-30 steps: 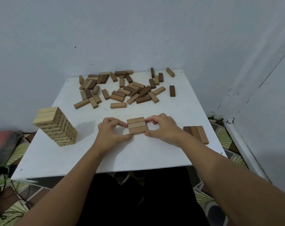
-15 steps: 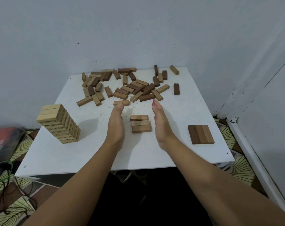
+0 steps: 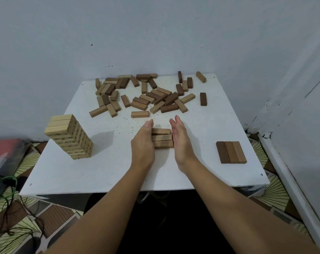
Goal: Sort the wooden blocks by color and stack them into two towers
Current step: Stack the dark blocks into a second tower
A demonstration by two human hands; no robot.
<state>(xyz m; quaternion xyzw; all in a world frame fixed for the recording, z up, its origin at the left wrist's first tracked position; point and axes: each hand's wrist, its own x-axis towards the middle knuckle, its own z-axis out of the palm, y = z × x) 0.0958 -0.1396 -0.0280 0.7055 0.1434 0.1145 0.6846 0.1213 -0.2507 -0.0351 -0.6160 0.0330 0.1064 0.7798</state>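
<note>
Head view: both hands lie flat, fingers straight, the left hand (image 3: 142, 142) and right hand (image 3: 181, 139) pressing the ends of a row of three blocks (image 3: 162, 138) on the white bench (image 3: 118, 171); left of that row stands the pale tower (image 3: 69, 137); behind it the loose blocks (image 3: 146, 94).

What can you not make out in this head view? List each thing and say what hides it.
- Left ends of the three blocks: behind the left hand.
- Print on the tower: too small to read.
- Red object at the left edge: blurred and cut off.
- Lower blocks in the pile: covered by upper ones.
</note>
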